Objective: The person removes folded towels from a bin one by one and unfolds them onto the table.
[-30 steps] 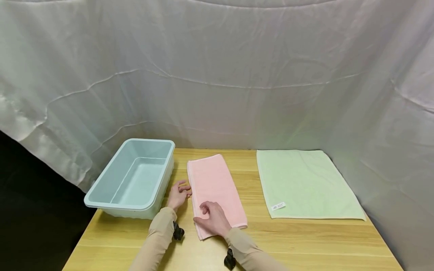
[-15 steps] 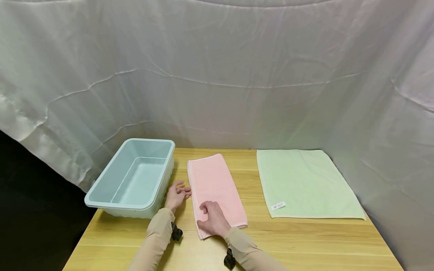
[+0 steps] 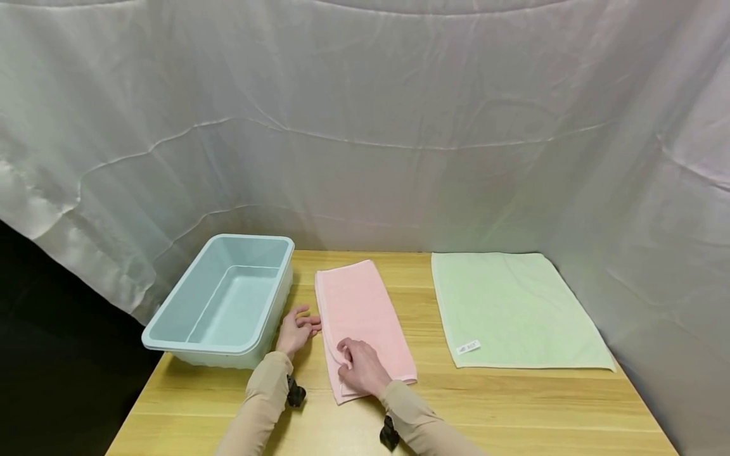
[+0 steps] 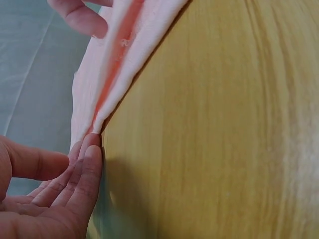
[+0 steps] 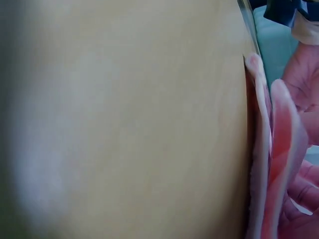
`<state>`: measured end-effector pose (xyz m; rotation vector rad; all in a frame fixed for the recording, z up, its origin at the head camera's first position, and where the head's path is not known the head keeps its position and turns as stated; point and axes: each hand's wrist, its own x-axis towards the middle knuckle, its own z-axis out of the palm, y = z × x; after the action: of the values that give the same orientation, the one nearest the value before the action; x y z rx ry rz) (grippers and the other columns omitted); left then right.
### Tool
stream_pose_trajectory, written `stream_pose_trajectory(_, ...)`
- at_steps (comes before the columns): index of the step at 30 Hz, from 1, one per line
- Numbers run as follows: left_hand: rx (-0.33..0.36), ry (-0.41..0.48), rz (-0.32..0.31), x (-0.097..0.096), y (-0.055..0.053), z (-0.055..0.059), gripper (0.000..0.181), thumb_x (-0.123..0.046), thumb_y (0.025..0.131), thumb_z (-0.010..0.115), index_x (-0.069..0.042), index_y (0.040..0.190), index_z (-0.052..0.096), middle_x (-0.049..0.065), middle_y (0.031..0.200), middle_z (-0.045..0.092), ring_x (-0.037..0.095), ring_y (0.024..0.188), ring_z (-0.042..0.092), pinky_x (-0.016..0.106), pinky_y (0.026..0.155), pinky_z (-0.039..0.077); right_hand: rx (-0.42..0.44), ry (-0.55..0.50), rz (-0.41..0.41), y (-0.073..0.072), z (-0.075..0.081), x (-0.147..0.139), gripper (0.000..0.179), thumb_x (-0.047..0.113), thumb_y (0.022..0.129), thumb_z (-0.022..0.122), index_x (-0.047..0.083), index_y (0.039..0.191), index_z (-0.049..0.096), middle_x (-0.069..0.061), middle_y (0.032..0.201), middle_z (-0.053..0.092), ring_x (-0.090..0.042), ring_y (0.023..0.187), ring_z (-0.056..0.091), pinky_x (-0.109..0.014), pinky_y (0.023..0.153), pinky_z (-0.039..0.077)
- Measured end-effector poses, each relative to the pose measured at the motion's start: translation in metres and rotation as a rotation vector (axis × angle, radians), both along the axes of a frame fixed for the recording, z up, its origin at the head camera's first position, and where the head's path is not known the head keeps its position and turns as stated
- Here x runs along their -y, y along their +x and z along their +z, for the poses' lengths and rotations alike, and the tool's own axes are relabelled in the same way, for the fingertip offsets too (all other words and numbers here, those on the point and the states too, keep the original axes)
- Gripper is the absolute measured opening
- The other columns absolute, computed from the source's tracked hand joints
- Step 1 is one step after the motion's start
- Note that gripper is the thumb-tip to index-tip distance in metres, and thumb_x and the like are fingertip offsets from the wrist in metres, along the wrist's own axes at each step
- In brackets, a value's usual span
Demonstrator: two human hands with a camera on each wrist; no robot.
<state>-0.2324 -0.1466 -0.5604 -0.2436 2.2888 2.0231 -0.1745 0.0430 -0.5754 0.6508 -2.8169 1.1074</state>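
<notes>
A pink towel (image 3: 359,297) lies folded lengthwise in the middle of the table. My right hand (image 3: 365,367) is at its near left part, with curled fingers pinching the top layer's edge. That layer stands slightly raised off the layer below; the gap shows in both wrist views. My left hand (image 3: 296,330) lies beside the towel's left edge. Its fingers (image 4: 89,172) are extended and their tips touch the towel edge, while the thumb stays apart from it. A finger of the right hand (image 4: 82,17) shows near the raised layer in the left wrist view.
A light blue plastic basin (image 3: 274,297) stands at the left, close beside my left forearm. At the right a green towel (image 3: 513,310) with a white label lies flat on the wooden table (image 3: 513,411). Grey curtains (image 3: 365,177) hang behind and at both sides.
The right thumb has drawn slightly right, and the top layer's near left edge has come up with it, showing the layer beneath. The left hand has barely shifted.
</notes>
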Motion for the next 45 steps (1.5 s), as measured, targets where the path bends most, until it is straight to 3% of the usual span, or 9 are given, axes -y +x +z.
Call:
stream_pose_trajectory(7, 0.004, -0.018, -0.005, 0.001, 0.001, 0.003, 0.05, 0.018, 0.091, 0.042, 0.014, 0.141, 0.038, 0.04, 0.119, 0.063, 0.036, 0.098, 0.073, 0.021, 0.072, 0.058, 0.039, -0.085, 0.035, -0.005, 0.002, -0.007, 0.043, -0.002, 0.077, 0.065, 0.008, 0.118, 0.061, 0.002, 0.077, 0.056, -0.001, 0.064, 0.041, -0.017, 0.059, 0.038)
stream_pose_trajectory(12, 0.005, -0.023, -0.008, 0.0, 0.002, 0.005, 0.05, 0.018, 0.091, 0.043, 0.014, 0.14, 0.038, 0.04, 0.119, 0.063, 0.037, 0.097, 0.073, 0.023, 0.073, 0.059, 0.005, -0.083, 0.075, -0.007, 0.002, -0.011, 0.044, -0.005, 0.08, 0.059, 0.012, 0.12, 0.058, 0.0, 0.078, 0.057, -0.002, 0.065, 0.042, -0.018, 0.06, 0.039)
stream_pose_trajectory(21, 0.012, -0.03, -0.009, 0.0, 0.002, 0.006, 0.05, 0.018, 0.092, 0.043, 0.014, 0.141, 0.038, 0.04, 0.12, 0.063, 0.037, 0.098, 0.073, 0.024, 0.074, 0.06, -0.022, -0.058, 0.114, -0.008, -0.001, -0.015, 0.025, 0.005, 0.098, 0.056, 0.016, 0.117, 0.068, 0.001, 0.078, 0.052, -0.002, 0.069, 0.041, -0.017, 0.063, 0.037)
stream_pose_trajectory(24, 0.015, -0.027, -0.01, 0.0, 0.002, 0.007, 0.05, 0.017, 0.092, 0.043, 0.013, 0.141, 0.038, 0.04, 0.121, 0.063, 0.036, 0.098, 0.073, 0.023, 0.074, 0.059, 0.011, -0.091, 0.098, -0.009, -0.001, -0.015, 0.025, 0.001, 0.097, 0.055, 0.012, 0.115, 0.068, 0.002, 0.08, 0.053, -0.002, 0.07, 0.042, -0.017, 0.065, 0.039)
stream_pose_trajectory(30, 0.023, -0.024, -0.016, 0.0, 0.002, 0.008, 0.05, 0.016, 0.094, 0.044, 0.013, 0.143, 0.036, 0.04, 0.122, 0.062, 0.035, 0.097, 0.073, 0.024, 0.074, 0.059, 0.16, -0.209, 0.016, -0.009, 0.001, -0.016, 0.024, 0.0, 0.087, 0.052, 0.005, 0.105, 0.066, 0.003, 0.074, 0.049, -0.004, 0.067, 0.043, -0.019, 0.064, 0.039)
stream_pose_trajectory(35, -0.003, -0.06, -0.02, 0.0, 0.002, 0.006, 0.049, 0.011, 0.095, 0.049, 0.012, 0.143, 0.038, 0.038, 0.12, 0.064, 0.037, 0.099, 0.073, 0.027, 0.076, 0.06, 0.177, -0.26, -0.029, -0.011, 0.0, -0.015, 0.013, 0.012, 0.092, 0.057, 0.006, 0.094, 0.068, 0.0, 0.077, 0.062, -0.001, 0.07, 0.049, -0.017, 0.065, 0.044)
stream_pose_trajectory(39, -0.048, -0.113, -0.047, -0.002, 0.003, 0.004, 0.051, 0.007, 0.094, 0.059, 0.011, 0.142, 0.04, 0.035, 0.117, 0.067, 0.041, 0.105, 0.07, 0.028, 0.079, 0.059, 0.185, -0.3, -0.054, -0.011, 0.001, -0.014, 0.011, 0.016, 0.092, 0.066, 0.006, 0.088, 0.067, 0.001, 0.071, 0.059, 0.0, 0.063, 0.048, -0.015, 0.058, 0.042)
stream_pose_trajectory(42, -0.072, -0.099, -0.097, -0.007, 0.003, 0.003, 0.055, 0.005, 0.094, 0.062, 0.012, 0.143, 0.038, 0.036, 0.12, 0.066, 0.045, 0.111, 0.067, 0.024, 0.081, 0.058, 0.185, -0.342, -0.073, -0.012, 0.001, -0.014, 0.01, 0.008, 0.088, 0.07, 0.002, 0.094, 0.065, 0.0, 0.071, 0.057, 0.001, 0.062, 0.047, -0.013, 0.056, 0.04)
stream_pose_trajectory(45, -0.091, -0.059, -0.159, -0.012, 0.003, 0.002, 0.055, 0.008, 0.095, 0.057, 0.014, 0.144, 0.033, 0.04, 0.124, 0.061, 0.049, 0.117, 0.062, 0.024, 0.086, 0.057, 0.191, -0.368, -0.103, -0.013, 0.002, -0.014, 0.027, 0.002, 0.085, 0.07, -0.004, 0.11, 0.063, -0.005, 0.076, 0.062, 0.001, 0.064, 0.048, -0.013, 0.057, 0.042)
